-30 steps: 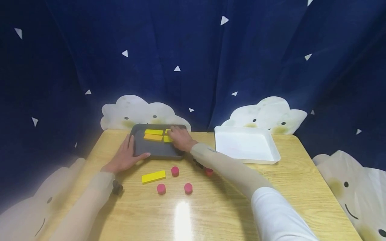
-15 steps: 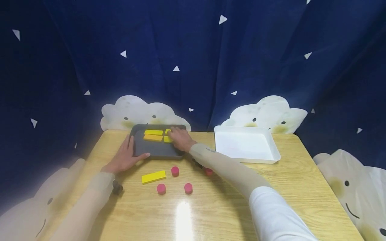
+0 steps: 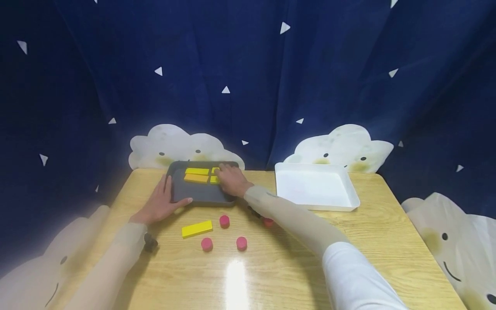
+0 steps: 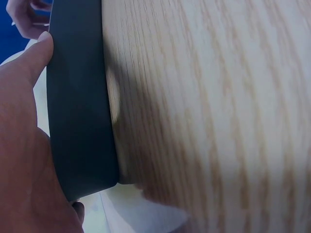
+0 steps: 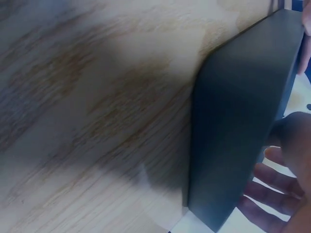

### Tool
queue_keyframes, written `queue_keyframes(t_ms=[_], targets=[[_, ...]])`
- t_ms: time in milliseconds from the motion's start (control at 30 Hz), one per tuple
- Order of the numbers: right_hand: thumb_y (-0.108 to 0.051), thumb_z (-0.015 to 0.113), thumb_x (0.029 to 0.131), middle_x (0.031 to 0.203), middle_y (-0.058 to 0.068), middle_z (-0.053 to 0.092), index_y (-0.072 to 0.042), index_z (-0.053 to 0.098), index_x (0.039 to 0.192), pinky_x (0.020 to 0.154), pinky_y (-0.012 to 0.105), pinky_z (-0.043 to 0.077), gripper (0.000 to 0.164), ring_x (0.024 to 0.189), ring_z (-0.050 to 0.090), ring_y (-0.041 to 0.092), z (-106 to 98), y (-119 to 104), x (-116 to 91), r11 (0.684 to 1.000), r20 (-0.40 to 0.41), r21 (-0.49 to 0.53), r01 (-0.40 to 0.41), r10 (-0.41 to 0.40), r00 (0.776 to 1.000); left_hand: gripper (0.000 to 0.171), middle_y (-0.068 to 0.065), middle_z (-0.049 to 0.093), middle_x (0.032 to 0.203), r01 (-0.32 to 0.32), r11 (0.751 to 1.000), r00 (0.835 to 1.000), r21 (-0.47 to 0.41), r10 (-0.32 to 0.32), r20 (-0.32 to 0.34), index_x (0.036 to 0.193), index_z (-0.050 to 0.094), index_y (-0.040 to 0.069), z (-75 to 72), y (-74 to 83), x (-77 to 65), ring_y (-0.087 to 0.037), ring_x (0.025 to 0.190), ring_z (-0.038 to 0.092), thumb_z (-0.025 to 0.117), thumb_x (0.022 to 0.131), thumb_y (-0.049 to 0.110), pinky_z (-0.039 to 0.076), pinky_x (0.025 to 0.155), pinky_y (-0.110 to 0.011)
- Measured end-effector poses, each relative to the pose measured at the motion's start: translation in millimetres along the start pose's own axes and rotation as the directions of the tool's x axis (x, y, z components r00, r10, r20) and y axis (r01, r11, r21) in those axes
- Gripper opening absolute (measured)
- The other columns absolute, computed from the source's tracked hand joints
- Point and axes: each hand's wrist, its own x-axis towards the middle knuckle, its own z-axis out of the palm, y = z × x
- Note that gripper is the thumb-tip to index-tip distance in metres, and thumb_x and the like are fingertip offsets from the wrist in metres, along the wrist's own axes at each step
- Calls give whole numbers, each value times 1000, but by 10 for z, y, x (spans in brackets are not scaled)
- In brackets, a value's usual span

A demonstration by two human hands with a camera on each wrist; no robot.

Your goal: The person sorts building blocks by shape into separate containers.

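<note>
In the head view, a dark grey tray (image 3: 201,199) stands at the table's back left. My left hand (image 3: 159,204) rests on its left side, fingers straight along the wall and thumb across the front rim; the left wrist view has the thumb on the tray wall (image 4: 80,107). Inside lie a yellow block (image 3: 197,171) and an orange block (image 3: 196,178), side by side. To their right are two more yellow blocks, partly covered by my right hand (image 3: 234,180). Its curled fingers hold the rear yellow block (image 3: 215,170); the front yellow block (image 3: 214,179) lies beside them.
In front of the tray lie a yellow block (image 3: 197,229) and several red cylinders, one (image 3: 268,222) partly under the right forearm. A white tray (image 3: 350,193) stands at the back right. A dark blue curtain (image 3: 255,86) with clouds hangs behind the table.
</note>
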Motion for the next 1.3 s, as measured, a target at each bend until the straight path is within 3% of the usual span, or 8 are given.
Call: queue_keyframes(t_ms=[233,567,833,1100,1300], targets=[[-15,74,98,114,7,65,-10,69,131,78,36,59,33,100,65,23,-88,-73,-90,998,-40,49,24,-22,999,131,-36,-11,173,-18,999,1000,-31,17,-18,166,-2,-12,3,-5,-47,-59,159,1,63,94,76,11,127,-73],[-19,76,97,115,4,65,-13,69,132,79,33,59,36,99,65,21,-174,-124,-191,997,-66,68,38,-33,997,133,-34,-14,173,6,999,1000,-41,-6,-9,166,-4,-11,10,5,-50,-58,160,1,66,93,75,10,127,-72],[-20,77,96,113,4,66,-13,70,132,70,31,59,37,95,67,20,-239,-176,-319,996,-85,73,55,-49,995,133,-32,-14,174,18,999,1000,-29,-18,-5,167,-4,-10,33,5,-51,-56,160,1,64,93,77,11,129,-69],[-27,81,96,119,3,70,-12,70,135,84,33,61,43,104,68,20,-367,-235,-468,993,-74,112,43,-34,997,132,-32,-14,174,-2,1000,1000,-7,2,-14,166,-3,-11,-1,35,-11,-54,161,0,60,93,80,11,129,-68],[-30,81,96,121,5,69,-11,69,138,85,33,62,47,106,67,20,-479,-338,-626,988,-75,139,66,-56,996,132,-35,-11,174,-7,1000,1000,-9,7,-15,166,-2,-13,-6,52,-2,-57,160,2,63,94,77,11,128,-70]])
